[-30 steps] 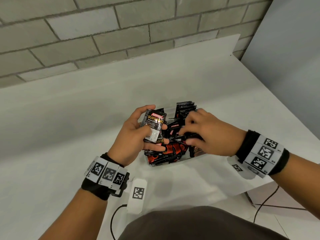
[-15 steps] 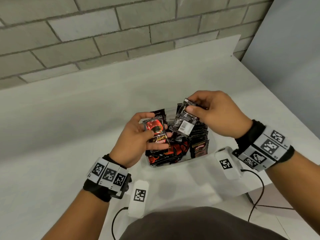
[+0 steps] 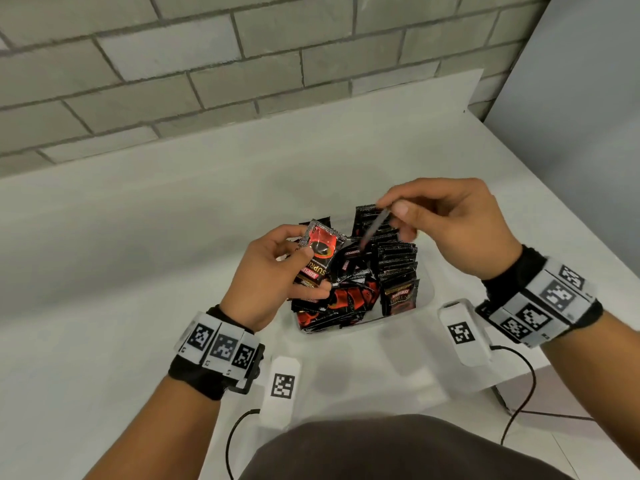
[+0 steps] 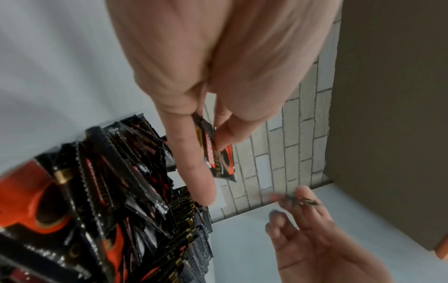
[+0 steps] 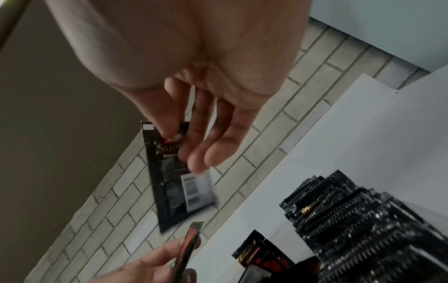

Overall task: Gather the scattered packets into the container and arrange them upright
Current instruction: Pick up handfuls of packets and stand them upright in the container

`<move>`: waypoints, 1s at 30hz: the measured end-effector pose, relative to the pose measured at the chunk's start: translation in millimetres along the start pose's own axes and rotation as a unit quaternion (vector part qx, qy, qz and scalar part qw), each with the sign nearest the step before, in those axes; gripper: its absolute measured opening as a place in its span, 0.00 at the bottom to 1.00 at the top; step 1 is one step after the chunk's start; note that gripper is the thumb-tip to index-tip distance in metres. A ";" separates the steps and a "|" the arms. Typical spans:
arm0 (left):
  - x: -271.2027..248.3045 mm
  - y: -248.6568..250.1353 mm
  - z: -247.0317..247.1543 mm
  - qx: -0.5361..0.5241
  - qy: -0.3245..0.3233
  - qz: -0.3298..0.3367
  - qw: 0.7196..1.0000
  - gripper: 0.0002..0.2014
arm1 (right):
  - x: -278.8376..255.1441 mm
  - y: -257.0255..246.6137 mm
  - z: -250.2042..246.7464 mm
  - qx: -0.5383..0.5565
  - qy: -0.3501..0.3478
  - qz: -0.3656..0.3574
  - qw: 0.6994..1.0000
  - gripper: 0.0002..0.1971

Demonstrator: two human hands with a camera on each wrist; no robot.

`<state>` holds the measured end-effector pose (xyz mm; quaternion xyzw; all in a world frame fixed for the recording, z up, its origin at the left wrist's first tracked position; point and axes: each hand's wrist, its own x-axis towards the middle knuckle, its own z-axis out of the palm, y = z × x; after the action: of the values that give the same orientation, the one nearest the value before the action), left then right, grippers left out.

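Observation:
A clear plastic container on the white table holds several black-and-red coffee packets. Those on its right side stand upright in a row; the rest lie jumbled. My left hand holds one packet between thumb and fingers at the container's left edge, red cup print showing; the left wrist view shows this packet too. Above the upright row, my right hand pinches another packet by its top edge, seen edge-on. That packet hangs down with its barcode showing in the right wrist view.
A grey brick wall runs behind the table. The table's right edge lies near the right hand, with a grey panel beyond. Two white tagged sensor units with cables sit on the table close to my body.
My right hand lifted a packet out of the pile and raised it over the upright row, turning it edge-on. The left hand turned its packet so the red cup side faces up.

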<state>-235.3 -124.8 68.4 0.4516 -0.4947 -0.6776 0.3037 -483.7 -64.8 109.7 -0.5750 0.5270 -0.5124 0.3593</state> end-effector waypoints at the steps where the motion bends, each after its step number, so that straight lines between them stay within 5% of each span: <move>1: 0.8 -0.3 0.2 0.007 0.005 0.002 1.000 0.13 | -1.5 2.2 -1.0 0.025 -0.005 0.000 1.000 0.08; 6: 1.1 1.8 -1.3 0.075 0.019 0.038 0.996 0.25 | -6.1 4.3 4.0 0.001 0.015 0.020 1.000 0.05; 9: 5.5 0.6 -3.5 0.110 0.055 0.062 0.990 0.20 | -5.5 8.2 7.8 0.019 0.005 0.050 0.999 0.07; 14: 8.1 -1.8 -3.5 0.081 0.094 0.100 0.987 0.09 | -1.6 7.9 6.0 0.035 -0.012 0.064 0.997 0.25; 19: 3.4 1.7 0.6 0.082 0.053 0.093 0.991 0.09 | 0.5 6.7 5.6 -0.030 -0.070 0.051 0.996 0.18; 24: -1.6 4.9 9.6 0.141 -0.016 0.111 0.984 0.22 | -2.5 2.8 18.6 -0.126 -0.122 0.046 0.983 0.16; 30: -5.1 3.3 21.5 0.066 -0.013 0.081 0.995 0.09 | -0.4 11.6 21.9 -0.167 -0.067 0.065 0.982 0.14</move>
<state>-253.0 -113.0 75.3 0.4205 -0.5766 -0.6227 0.3208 -465.2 -69.3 93.8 -0.6239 0.6164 -0.3534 0.3254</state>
